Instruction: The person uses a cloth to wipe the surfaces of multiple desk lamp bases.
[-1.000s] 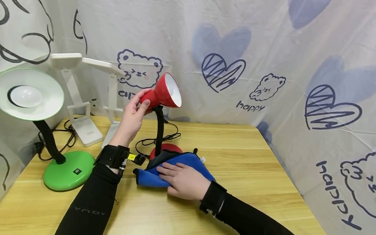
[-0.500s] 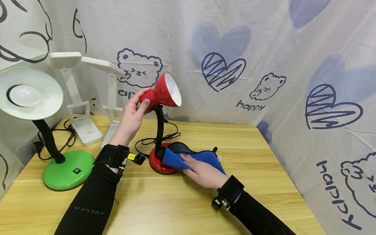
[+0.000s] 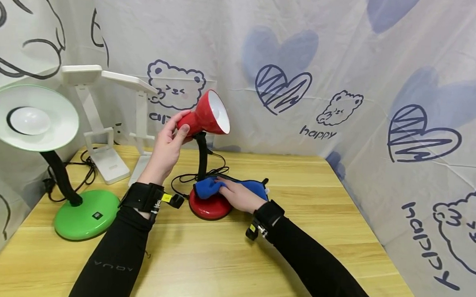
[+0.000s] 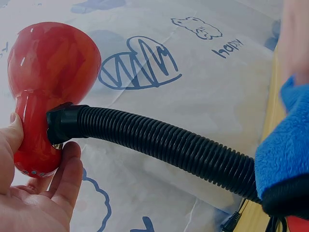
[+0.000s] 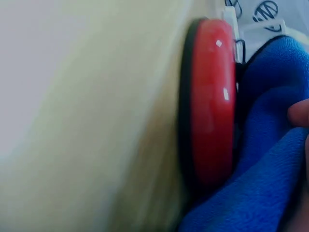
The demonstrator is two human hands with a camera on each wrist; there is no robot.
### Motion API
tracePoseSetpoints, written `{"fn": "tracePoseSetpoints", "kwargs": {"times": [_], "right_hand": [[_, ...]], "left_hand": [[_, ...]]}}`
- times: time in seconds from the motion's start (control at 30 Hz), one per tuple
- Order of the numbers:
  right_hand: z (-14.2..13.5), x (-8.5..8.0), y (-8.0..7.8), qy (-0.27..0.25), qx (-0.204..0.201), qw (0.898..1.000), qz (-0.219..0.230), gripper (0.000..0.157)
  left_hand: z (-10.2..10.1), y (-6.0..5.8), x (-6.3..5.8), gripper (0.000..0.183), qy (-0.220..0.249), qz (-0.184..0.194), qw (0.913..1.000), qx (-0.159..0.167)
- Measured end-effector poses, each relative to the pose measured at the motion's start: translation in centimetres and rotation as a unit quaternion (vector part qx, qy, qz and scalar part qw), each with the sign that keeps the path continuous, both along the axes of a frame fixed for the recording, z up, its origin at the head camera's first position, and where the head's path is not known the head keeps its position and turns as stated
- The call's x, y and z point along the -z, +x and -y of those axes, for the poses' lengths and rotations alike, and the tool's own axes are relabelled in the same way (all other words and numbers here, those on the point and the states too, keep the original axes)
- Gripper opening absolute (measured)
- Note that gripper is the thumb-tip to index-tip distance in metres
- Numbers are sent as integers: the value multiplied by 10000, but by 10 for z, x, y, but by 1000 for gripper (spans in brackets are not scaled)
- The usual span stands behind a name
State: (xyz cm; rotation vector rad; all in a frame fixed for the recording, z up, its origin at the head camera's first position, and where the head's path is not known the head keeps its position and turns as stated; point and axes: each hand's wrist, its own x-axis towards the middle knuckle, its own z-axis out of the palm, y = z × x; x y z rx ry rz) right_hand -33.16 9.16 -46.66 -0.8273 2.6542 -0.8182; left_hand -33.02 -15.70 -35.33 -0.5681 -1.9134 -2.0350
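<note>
A red desk lamp [image 3: 210, 207] with a black flexible neck stands mid-table. My left hand [image 3: 166, 149] grips the narrow back end of its red lampshade [image 3: 207, 113]; the left wrist view shows thumb and fingers around that end [image 4: 36, 150]. My right hand [image 3: 237, 194] holds a blue cloth [image 3: 207, 188] with black edging at the foot of the neck, over the rear of the round base. Part of the cloth trails behind the hand to the right. In the right wrist view the cloth [image 5: 270, 111] lies along the base [image 5: 212, 106], with a fingertip on it.
A green desk lamp [image 3: 87, 214] stands at the left, its wide shade [image 3: 61, 121] facing forward. Two white folding lamps [image 3: 112, 164] stand behind it. Black cords [image 3: 220, 169] lie behind the red lamp. A printed curtain [image 3: 283, 47] closes off the table's back and sides.
My right hand first slides the cloth right, off the front of the red base, then moves back left and bunches it at the neck's foot. My left hand keeps its hold.
</note>
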Motion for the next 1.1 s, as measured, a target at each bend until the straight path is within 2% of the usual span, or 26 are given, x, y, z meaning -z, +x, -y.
{"fn": "tracePoseSetpoints", "kwargs": {"times": [0.17,0.3,0.5,0.67,0.8,0.9,1.1], "right_hand": [[13,-4,-15,-462,430,9967,509,55],[17,-3,-19,-566,487,9955,586,58],[4,2,-9,-806,701,9921,660,55],[-15,5,7,-1328,986,9811,1008,53],[-25,7,24,-2057,1107,9604,1521,53],[-29,7,38,-2596,1377,9365,1911,56],[-25,5,74,-3403,2147,8880,2226,58]], "left_hand": [[0,0,0,42,-7,-34,10000,14],[-1,0,-1,42,-21,-5,10000,11],[-2,1,-1,41,-29,6,10000,-14],[-4,1,0,41,-56,-48,9999,-81],[-5,1,1,41,7,-75,9999,-82],[-5,1,1,41,62,-80,9999,-62],[-5,1,1,41,28,-121,9999,-94]]}}
